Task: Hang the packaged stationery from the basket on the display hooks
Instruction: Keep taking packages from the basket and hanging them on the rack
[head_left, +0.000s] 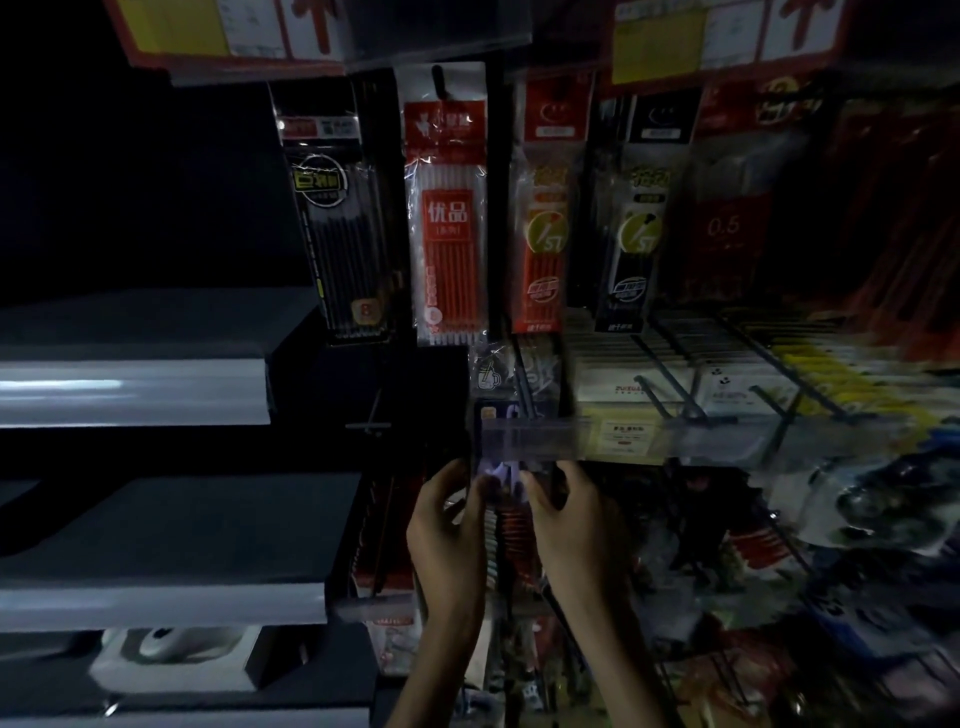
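Gripping a stationery pack (503, 506) w/ left hand (447, 525) on its left edge and right hand (566, 514) on its right edge, fingers curling round it, hands close together w/ only the pack between them. Holding it upright just under the clear price rail (675, 439), in front of the lower row of hanging goods. Getting only a blurred look at the pack: pale purple-white at top, red stripes lower down, print unreadable, can't tell if it's touching a hook. Looking up past the rail at refill packs hanging side by side: black refill pack (337, 218) far left, red-and-white refill pack (451, 223) beside it on a display hook (440, 83), then red ST pack (543, 234), black ST pack (636, 234), and a red 0.5 pack (727, 228), blurred. Noting white boxes (727, 389) sitting in rows behind the rail, grey shelves (135, 389) stacking up at left, yellow-and-red price signs (208, 26) hanging along the top. Working in v. dim light.
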